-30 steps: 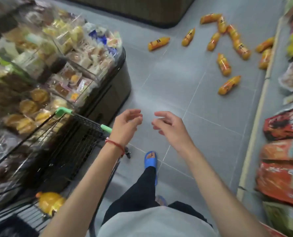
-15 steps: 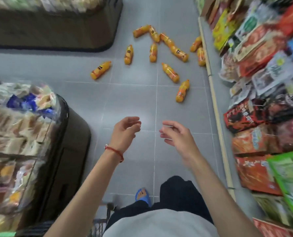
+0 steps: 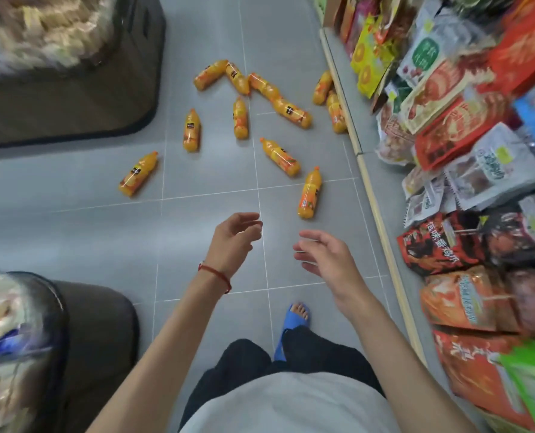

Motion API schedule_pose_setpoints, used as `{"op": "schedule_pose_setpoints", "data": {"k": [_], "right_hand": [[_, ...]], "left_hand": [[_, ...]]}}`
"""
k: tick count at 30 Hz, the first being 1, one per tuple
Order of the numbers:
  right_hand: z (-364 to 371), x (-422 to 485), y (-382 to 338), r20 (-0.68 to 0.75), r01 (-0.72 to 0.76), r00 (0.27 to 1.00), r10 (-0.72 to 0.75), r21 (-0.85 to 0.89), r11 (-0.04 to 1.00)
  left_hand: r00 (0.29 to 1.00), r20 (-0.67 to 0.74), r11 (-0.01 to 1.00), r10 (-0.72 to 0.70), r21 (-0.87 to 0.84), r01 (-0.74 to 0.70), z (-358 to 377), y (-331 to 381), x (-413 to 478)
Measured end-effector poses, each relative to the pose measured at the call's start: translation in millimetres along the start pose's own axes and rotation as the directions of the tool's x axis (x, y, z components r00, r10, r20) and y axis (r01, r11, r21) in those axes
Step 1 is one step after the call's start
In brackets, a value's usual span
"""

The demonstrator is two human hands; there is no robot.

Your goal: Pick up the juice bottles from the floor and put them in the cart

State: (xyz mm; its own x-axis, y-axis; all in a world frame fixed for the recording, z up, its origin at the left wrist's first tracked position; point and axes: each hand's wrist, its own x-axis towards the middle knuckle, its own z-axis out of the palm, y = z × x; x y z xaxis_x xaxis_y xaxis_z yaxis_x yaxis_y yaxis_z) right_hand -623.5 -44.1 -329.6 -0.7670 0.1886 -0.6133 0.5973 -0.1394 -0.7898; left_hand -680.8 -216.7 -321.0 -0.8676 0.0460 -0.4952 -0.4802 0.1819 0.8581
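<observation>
Head view: left hand (image 3: 233, 242) and right hand (image 3: 325, 257) hover empty, fingers loosely curled; juice bottles (image 3: 310, 193) lie scattered on the floor (image 3: 104, 232) ahead. Probably firm, smooth, fairly heavy: grasp mid-body.

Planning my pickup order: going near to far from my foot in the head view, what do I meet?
Blue sandal, right hand, nearest bottle, slanted bottle behind it, far bunch of bottles.

Ten orange juice bottles (image 3: 310, 192) lie scattered on their sides on the grey floor
</observation>
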Motion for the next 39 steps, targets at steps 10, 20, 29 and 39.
{"op": "schedule_pose_setpoints", "data": {"k": [10,20,29,39], "right_hand": [[0.3,154.7,-95.5,-0.098,-0.098,0.989,0.108,0.098,0.99],[9.6,275.1,-160.5,-0.32,-0.104,0.925,0.207,0.311,0.945],[-20.6,380.9,-180.7,-0.371,-0.151,0.88,0.295,0.37,0.917],[-89.6,517.5,-163.0,-0.336,-0.254,0.883,0.329,0.247,0.935]], "left_hand": [[0.992,0.082,0.994,-0.1,0.063,0.095,30.2,83.6,183.0],[0.944,0.299,0.967,-0.138,0.248,0.062,58.3,158.5,360.0],[0.909,0.327,0.913,-0.257,0.391,0.118,124.1,172.5,480.6],[0.878,0.276,0.854,-0.392,0.464,0.236,209.5,140.3,587.1]]}}
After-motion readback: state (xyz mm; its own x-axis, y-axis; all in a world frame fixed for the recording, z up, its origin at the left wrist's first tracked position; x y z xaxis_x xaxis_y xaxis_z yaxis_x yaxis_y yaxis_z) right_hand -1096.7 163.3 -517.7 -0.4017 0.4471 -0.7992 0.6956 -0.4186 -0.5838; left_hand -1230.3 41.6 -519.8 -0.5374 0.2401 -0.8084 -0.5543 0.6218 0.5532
